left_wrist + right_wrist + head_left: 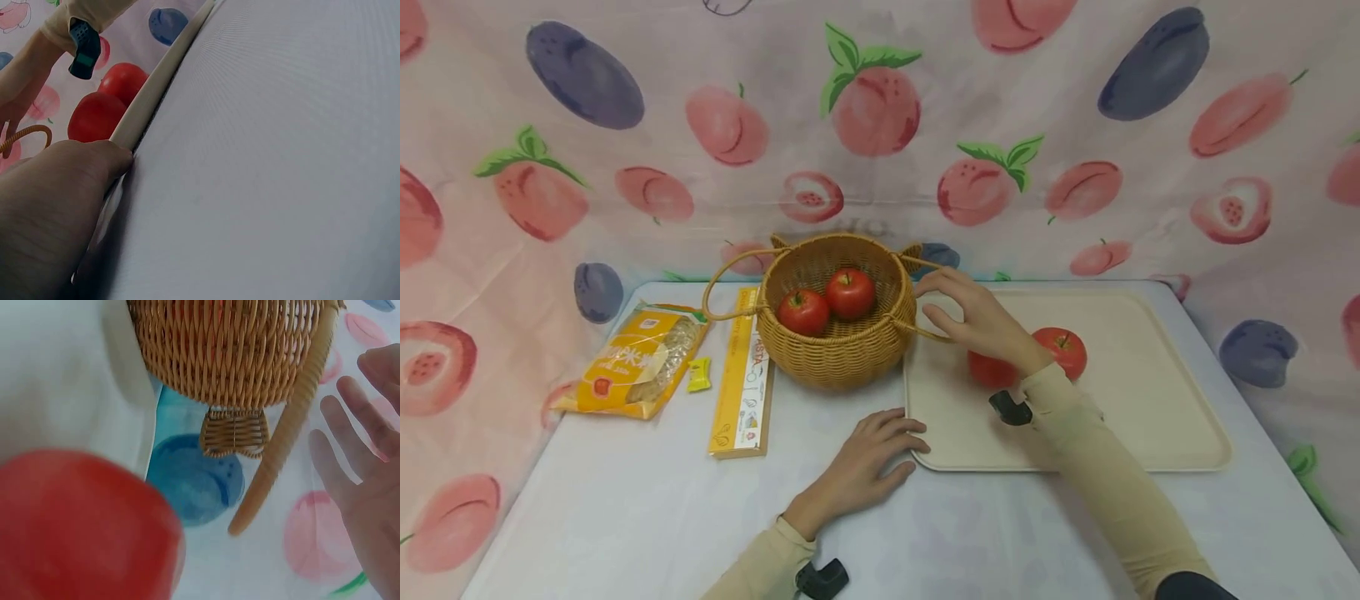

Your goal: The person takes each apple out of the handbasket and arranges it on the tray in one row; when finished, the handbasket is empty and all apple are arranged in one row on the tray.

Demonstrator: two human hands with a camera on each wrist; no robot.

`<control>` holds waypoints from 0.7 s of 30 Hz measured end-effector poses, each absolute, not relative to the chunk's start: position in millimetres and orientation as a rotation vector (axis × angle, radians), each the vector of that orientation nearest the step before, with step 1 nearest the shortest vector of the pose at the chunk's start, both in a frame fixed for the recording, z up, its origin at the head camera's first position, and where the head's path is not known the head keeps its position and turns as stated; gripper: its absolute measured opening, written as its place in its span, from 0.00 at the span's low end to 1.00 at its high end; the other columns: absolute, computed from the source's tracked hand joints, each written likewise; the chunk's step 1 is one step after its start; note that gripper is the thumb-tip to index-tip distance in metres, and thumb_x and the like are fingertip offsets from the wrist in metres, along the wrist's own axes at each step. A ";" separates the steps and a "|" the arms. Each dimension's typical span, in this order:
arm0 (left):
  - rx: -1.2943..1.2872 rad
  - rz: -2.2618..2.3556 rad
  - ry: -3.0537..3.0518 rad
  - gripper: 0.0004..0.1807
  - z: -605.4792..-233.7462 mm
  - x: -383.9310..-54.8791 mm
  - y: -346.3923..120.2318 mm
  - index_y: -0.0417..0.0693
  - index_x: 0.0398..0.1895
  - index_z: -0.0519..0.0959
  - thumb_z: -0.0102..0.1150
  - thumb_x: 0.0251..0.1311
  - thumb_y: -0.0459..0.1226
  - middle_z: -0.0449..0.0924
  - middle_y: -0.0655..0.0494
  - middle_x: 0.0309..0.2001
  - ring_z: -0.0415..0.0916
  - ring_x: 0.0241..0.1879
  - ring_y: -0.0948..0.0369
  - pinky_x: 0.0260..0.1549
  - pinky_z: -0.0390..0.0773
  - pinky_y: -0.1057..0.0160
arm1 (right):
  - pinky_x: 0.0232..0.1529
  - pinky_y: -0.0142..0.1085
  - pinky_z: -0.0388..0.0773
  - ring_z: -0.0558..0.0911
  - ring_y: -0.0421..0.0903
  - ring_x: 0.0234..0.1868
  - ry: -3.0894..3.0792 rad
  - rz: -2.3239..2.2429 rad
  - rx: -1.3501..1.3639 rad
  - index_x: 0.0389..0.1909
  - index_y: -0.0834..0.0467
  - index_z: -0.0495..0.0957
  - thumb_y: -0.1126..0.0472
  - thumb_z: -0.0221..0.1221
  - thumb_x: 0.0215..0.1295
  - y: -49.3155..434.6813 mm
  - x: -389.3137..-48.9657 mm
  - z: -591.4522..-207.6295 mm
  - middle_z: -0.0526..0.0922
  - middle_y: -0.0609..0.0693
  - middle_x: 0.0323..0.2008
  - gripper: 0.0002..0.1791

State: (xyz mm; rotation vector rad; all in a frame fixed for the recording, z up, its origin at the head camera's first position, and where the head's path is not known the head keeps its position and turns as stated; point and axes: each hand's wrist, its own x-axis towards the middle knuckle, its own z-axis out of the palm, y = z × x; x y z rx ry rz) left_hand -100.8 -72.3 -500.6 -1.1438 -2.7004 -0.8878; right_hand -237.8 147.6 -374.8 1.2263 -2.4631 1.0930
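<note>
A round wicker basket [835, 358] with two looped handles stands in the middle, holding two red apples [851, 293]. Beside its right handle [284, 440] is my right hand [973, 312], its fingers spread and holding nothing; the right wrist view shows a gap between them and the handle. Below that arm, two more red apples [1063, 352] lie on the cream tray [1135, 408], one partly hidden by the forearm. My left hand [868, 467] rests on the table with its fingertips at the tray's front left corner, and its thumb [115, 156] appears by the rim.
Left of the basket lies a long yellow pasta box [741, 400], its far end behind the handle. A small yellow packet [698, 375] and a yellow-orange bag of dry food [636, 362] lie further left. A fruit-print cloth [880, 192] hangs behind the white table [625, 500].
</note>
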 end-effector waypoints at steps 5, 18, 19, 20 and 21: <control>-1.138 -0.901 -2.706 0.12 -499.4 -100.0 -72.1 0.65 0.49 0.77 0.56 0.63 0.43 0.70 0.67 0.61 0.57 0.69 0.58 0.68 0.59 0.52 | 0.60 0.45 0.70 0.73 0.46 0.57 -2.399 1.074 1.273 0.50 0.57 0.76 0.62 0.55 0.66 133.5 -239.6 -372.1 0.76 0.50 0.52 0.13; -1.146 -0.916 -2.692 0.12 -497.3 -99.8 -72.4 0.64 0.49 0.77 0.55 0.63 0.43 0.71 0.65 0.61 0.58 0.69 0.56 0.68 0.59 0.51 | 0.50 0.38 0.75 0.74 0.42 0.51 -2.525 1.014 1.339 0.49 0.51 0.76 0.56 0.51 0.69 102.5 -250.8 -359.5 0.75 0.46 0.52 0.11; -1.145 -0.918 -2.690 0.12 -497.4 -100.1 -72.4 0.63 0.49 0.77 0.56 0.63 0.42 0.71 0.65 0.61 0.58 0.69 0.56 0.68 0.59 0.51 | 0.51 0.38 0.75 0.74 0.43 0.52 -2.546 1.019 1.347 0.50 0.51 0.75 0.55 0.51 0.70 100.6 -251.6 -358.6 0.74 0.46 0.52 0.12; -1.145 -0.920 -2.687 0.12 -497.2 -100.2 -72.5 0.63 0.49 0.77 0.56 0.63 0.42 0.71 0.65 0.61 0.58 0.69 0.56 0.68 0.59 0.51 | 0.52 0.38 0.75 0.74 0.43 0.53 -2.563 1.018 1.349 0.50 0.51 0.75 0.54 0.51 0.70 98.6 -252.2 -357.5 0.74 0.46 0.52 0.12; -1.144 -0.921 -2.685 0.12 -497.1 -100.2 -72.4 0.63 0.49 0.77 0.56 0.63 0.42 0.71 0.65 0.61 0.58 0.69 0.56 0.68 0.59 0.51 | 0.53 0.38 0.75 0.74 0.43 0.53 -2.581 1.010 1.350 0.50 0.50 0.75 0.54 0.50 0.70 97.0 -253.1 -356.9 0.74 0.45 0.52 0.12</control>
